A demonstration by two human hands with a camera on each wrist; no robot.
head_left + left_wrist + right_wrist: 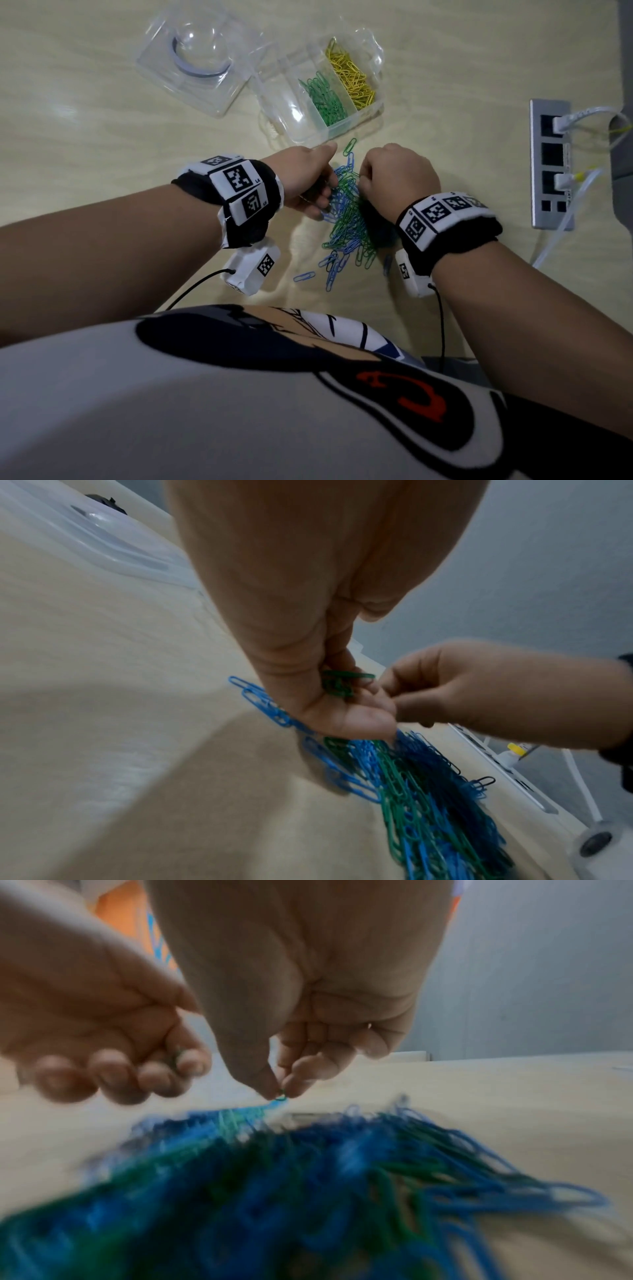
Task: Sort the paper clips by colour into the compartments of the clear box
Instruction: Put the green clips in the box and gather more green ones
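Observation:
A heap of blue and green paper clips [346,219] lies on the pale wooden table between my hands. My left hand [308,185] cups a small bunch of green clips [339,684] in its curled fingers, at the heap's left edge. My right hand [383,174] pinches a single green clip [280,1097] between thumb and forefinger just above the heap [308,1177]. The clear box [298,133] stands beyond the hands. Its middle compartment holds green clips [325,99], its right one yellow clips [352,78], and its left one looks empty.
The box's clear lid [195,61] lies at the back left. A silver power strip [549,164] with white plugs and cables is set into the table at the right. A few loose blue clips [305,275] lie near the table's front edge.

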